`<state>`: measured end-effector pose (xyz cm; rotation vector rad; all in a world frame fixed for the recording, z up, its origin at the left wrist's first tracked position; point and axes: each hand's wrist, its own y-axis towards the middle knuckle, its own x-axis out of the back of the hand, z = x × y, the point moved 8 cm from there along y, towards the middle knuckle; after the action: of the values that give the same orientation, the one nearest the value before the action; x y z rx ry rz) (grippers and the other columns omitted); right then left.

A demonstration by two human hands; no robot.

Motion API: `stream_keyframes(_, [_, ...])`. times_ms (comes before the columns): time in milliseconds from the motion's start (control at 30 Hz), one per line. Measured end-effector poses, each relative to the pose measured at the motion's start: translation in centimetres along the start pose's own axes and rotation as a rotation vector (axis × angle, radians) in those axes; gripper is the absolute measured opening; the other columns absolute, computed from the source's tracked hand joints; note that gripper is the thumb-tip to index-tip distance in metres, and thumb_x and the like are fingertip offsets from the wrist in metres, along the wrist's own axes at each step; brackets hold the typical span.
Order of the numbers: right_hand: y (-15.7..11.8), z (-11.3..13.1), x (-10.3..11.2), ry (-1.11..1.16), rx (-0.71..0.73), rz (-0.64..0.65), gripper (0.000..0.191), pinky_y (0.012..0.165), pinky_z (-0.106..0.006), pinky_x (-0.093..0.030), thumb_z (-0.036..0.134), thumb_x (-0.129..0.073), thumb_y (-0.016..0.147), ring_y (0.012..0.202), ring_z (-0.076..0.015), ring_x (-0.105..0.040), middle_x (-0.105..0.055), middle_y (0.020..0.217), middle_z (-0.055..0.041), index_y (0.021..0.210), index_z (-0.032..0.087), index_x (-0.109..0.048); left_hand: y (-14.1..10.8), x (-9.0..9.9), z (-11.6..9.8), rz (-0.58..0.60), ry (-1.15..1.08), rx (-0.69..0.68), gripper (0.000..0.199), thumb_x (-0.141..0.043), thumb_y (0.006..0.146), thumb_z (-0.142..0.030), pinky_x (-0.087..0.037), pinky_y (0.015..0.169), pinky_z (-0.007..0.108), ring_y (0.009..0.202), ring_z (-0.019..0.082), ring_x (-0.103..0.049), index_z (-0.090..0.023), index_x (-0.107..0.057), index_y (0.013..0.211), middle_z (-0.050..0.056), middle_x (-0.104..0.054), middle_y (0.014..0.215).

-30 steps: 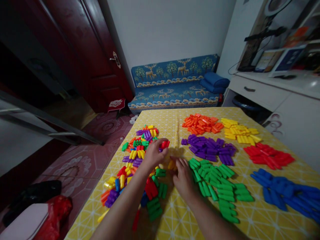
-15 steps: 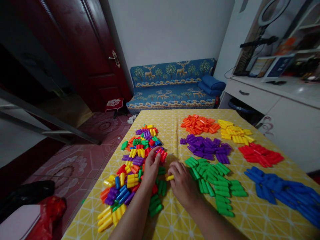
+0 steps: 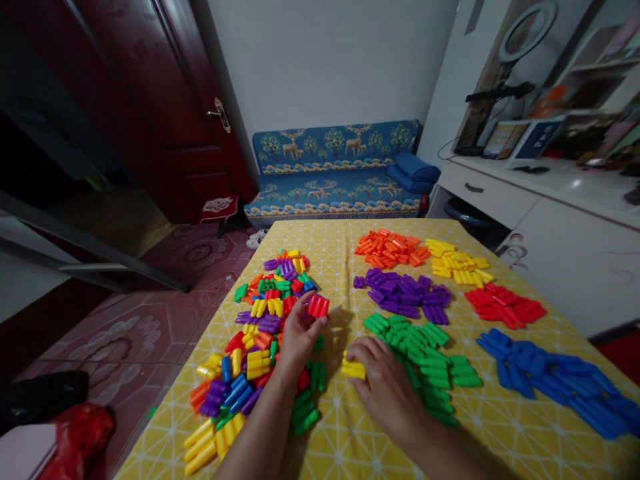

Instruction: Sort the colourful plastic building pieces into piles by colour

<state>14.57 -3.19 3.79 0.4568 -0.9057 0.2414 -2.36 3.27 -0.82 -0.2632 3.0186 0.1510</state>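
My left hand (image 3: 299, 330) is closed on a red plastic piece (image 3: 318, 306) at the right edge of the mixed-colour pile (image 3: 257, 363). My right hand (image 3: 377, 373) grips a yellow piece (image 3: 353, 368) between thumb and fingers, just left of the green pile (image 3: 434, 363). Beyond it lie a purple pile (image 3: 405, 293) and an orange pile (image 3: 390, 249). Farther right are a yellow pile (image 3: 457, 262), a red pile (image 3: 505, 305) and a blue pile (image 3: 560, 377). Several green pieces (image 3: 305, 412) lie under and beside my left forearm.
The pieces lie on a table with a yellow patterned cloth (image 3: 345, 433). Behind it stands a blue sofa (image 3: 330, 170). A white cabinet (image 3: 555, 240) is at the right, a dark red door (image 3: 195, 133) at the left, and a small stool (image 3: 219, 208) beside the sofa.
My right hand has moved right with the yellow piece, toward the green pile. My left hand has drawn the red piece slightly away from the mixed pile. The view has shifted a little.
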Motion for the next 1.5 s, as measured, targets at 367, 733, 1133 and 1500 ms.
stream_keyframes(367, [5.3,-29.8,19.0,-0.366,-0.768,-0.529,0.031,0.075,-0.038,-0.041,0.033,-0.067,0.073,0.091,-0.0278,-0.057,-0.067,0.099,-0.0135,0.101,0.019,-0.065,-0.1,-0.3,-0.7,-0.014,0.05,0.04,0.073,-0.084,0.062,-0.037,-0.038,0.048,0.016,0.053,0.005,-0.041,-0.015,-0.057,0.127,-0.005,-0.047,0.067])
stream_keyframes(733, [5.9,-30.6,18.4,-0.444,-0.712,-0.475,0.029,0.084,-0.041,-0.038,0.037,-0.063,0.078,0.103,-0.0301,-0.056,-0.063,0.105,-0.0202,0.098,0.016,-0.065,-0.2,-0.7,0.4,0.074,0.003,0.083,0.072,-0.08,0.069,-0.036,-0.053,0.066,0.025,0.078,0.018,-0.065,-0.013,-0.055,0.133,0.007,-0.069,0.09])
stream_keyframes(1133, [4.7,0.2,-0.2,0.123,0.065,-0.095,0.057,0.106,-0.042,-0.042,0.011,-0.064,0.076,0.124,-0.0237,-0.051,-0.055,0.132,-0.0095,0.131,0.021,-0.053,-1.0,-2.1,-0.5,0.215,-0.03,0.089,0.052,-0.082,0.067,-0.038,-0.055,0.071,0.03,0.079,0.02,-0.068,-0.014,-0.071,0.111,0.009,-0.075,0.095])
stream_keyframes(1500, [3.4,0.5,1.0,0.178,0.01,-0.083,0.019,0.084,-0.031,-0.05,0.02,-0.048,0.093,0.096,-0.0187,-0.064,-0.069,0.101,-0.0062,0.103,0.021,-0.064,-1.3,-2.0,-0.8,0.218,0.041,0.075,0.032,-0.082,0.064,-0.04,-0.041,0.053,0.019,0.053,0.009,-0.053,-0.012,-0.067,0.069,0.0,-0.062,0.058])
